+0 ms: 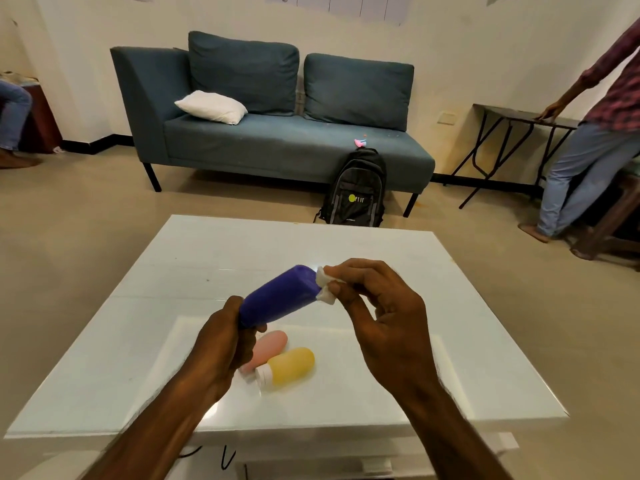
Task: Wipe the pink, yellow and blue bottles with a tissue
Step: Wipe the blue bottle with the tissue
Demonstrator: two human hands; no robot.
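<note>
From my head camera, my left hand is clenched around the lower end of the blue bottle, holding it tilted above the white table with its far end raised to the right. My right hand pinches a small folded tissue between thumb and fingertips, pressed against the bottle's raised end. Below, the pink bottle and the yellow bottle lie on their sides on the table, touching each other, the yellow one's white cap pointing toward me.
</note>
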